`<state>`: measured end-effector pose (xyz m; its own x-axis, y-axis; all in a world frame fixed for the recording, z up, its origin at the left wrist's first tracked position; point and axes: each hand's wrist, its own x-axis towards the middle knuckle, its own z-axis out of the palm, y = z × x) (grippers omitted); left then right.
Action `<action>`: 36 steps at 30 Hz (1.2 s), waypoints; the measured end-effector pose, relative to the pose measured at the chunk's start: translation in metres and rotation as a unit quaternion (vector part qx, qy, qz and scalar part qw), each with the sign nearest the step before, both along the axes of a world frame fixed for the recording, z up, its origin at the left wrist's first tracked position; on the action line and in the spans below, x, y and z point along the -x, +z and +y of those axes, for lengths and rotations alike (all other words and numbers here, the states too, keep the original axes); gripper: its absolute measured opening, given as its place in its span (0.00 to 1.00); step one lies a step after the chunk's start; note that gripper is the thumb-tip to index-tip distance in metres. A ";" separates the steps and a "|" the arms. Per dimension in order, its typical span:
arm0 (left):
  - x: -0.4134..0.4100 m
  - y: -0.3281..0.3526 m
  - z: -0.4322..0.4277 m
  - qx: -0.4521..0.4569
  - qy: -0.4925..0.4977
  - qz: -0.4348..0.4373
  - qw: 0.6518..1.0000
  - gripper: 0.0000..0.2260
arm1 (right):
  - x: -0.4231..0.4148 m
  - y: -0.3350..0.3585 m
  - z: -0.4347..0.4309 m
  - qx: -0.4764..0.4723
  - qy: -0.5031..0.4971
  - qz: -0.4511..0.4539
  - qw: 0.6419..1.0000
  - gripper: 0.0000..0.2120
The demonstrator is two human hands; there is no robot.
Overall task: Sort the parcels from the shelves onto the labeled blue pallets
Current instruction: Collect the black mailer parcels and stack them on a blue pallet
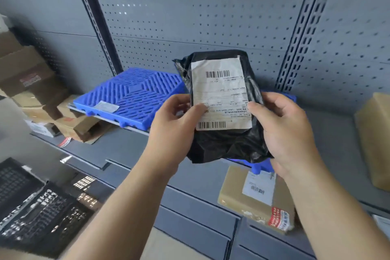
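A black plastic parcel [225, 143] with a white barcode label facing me is held up in front of the grey shelf. My left hand [175, 129] grips its left edge, thumb on the label. My right hand [285, 131] grips its right edge, thumb on the label's right side. A blue pallet [130, 93] with a small white label lies on the shelf to the left. A second blue pallet [261, 167] is mostly hidden behind the parcel and my right hand.
Brown cardboard boxes [27, 78] are stacked at the left. A taped brown parcel [257, 198] lies on a lower shelf below my right hand, and another brown parcel [375, 139] sits at the right edge. Black mesh crates [35, 207] stand at lower left. A grey pegboard wall [211, 17] backs the shelf.
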<state>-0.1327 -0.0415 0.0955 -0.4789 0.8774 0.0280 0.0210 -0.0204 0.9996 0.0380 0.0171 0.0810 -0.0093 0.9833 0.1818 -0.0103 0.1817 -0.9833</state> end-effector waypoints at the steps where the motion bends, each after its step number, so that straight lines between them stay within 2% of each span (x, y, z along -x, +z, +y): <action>1: -0.001 0.001 0.009 0.001 -0.020 0.013 1.000 0.09 | -0.003 0.001 0.003 0.001 -0.021 0.002 1.000 0.09; 4: -0.003 0.006 0.033 -0.001 -0.079 0.077 0.994 0.05 | -0.013 0.003 0.008 0.004 -0.080 0.003 0.997 0.07; 11: -0.014 0.014 0.068 -0.018 -0.187 0.239 0.953 0.08 | -0.032 0.002 0.008 0.019 -0.172 0.026 0.985 0.07; 18: -0.032 0.012 0.089 0.003 -0.244 0.292 0.925 0.07 | -0.054 -0.004 0.012 0.051 -0.210 0.037 0.976 0.07; 26: -0.052 0.012 0.107 0.036 -0.248 0.357 0.900 0.09 | -0.074 -0.013 0.028 0.087 -0.216 0.039 0.972 0.05; 30: -0.061 0.011 0.112 0.033 -0.254 0.363 0.896 0.07 | -0.080 -0.019 0.036 0.099 -0.224 0.033 0.969 0.05; 34: -0.067 0.013 0.113 0.023 -0.233 0.409 0.882 0.04 | -0.083 -0.027 0.043 0.113 -0.227 0.009 0.967 0.05; 36: -0.068 0.009 0.113 0.005 -0.196 0.443 0.875 0.11 | -0.083 -0.030 0.045 0.130 -0.213 -0.007 0.968 0.05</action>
